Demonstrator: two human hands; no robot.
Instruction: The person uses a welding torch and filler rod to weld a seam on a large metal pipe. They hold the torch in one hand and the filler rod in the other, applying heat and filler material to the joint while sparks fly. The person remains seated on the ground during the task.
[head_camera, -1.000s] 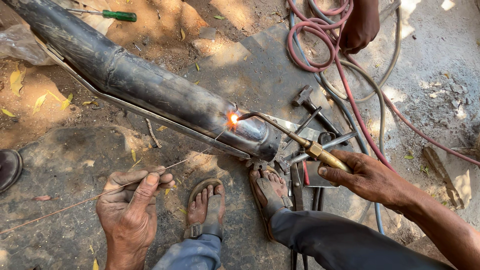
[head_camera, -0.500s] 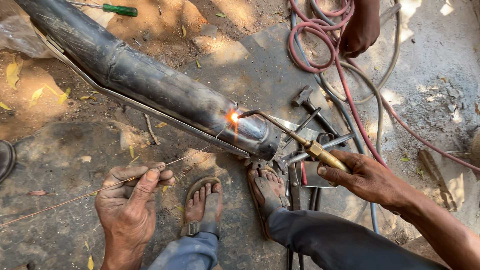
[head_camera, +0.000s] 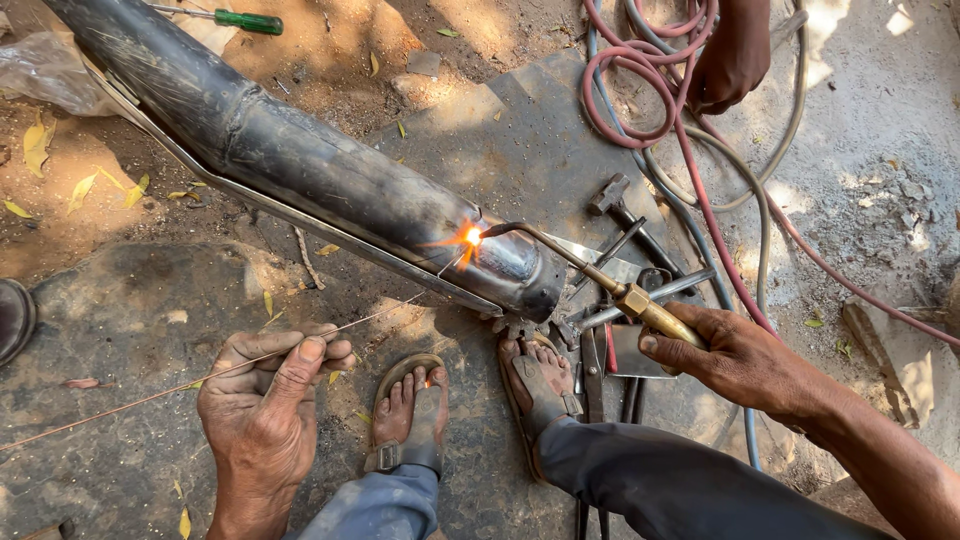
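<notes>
The left hand (head_camera: 265, 400) is seen low on the ground, its fingers curled and its thumb pressed down, so that a thin wire (head_camera: 330, 328) is pinched between thumb and forefinger. The wire is stretched from the left edge of the view up toward the flame (head_camera: 468, 240), where its far end is hard to make out against the glow.

The right hand (head_camera: 735, 355) is closed around the brass handle of a torch (head_camera: 600, 285). The bent tip of the torch is held just beside the big dark pipe (head_camera: 300, 165), and an orange flame is seen on the pipe's side near its lower end. The pipe is laid slanted across the ground, and its upper end is cut off by the frame.

Two feet in sandals (head_camera: 410, 415) are placed below the pipe. A hammer (head_camera: 612, 195) and some other tools are lying between pipe and right hand, partly hidden. Red and grey hoses (head_camera: 650, 110) are coiled at the top, where another person's hand (head_camera: 735, 55) is seen; what it grips is possibly a hose. A green screwdriver (head_camera: 240, 20) is lying well apart.
</notes>
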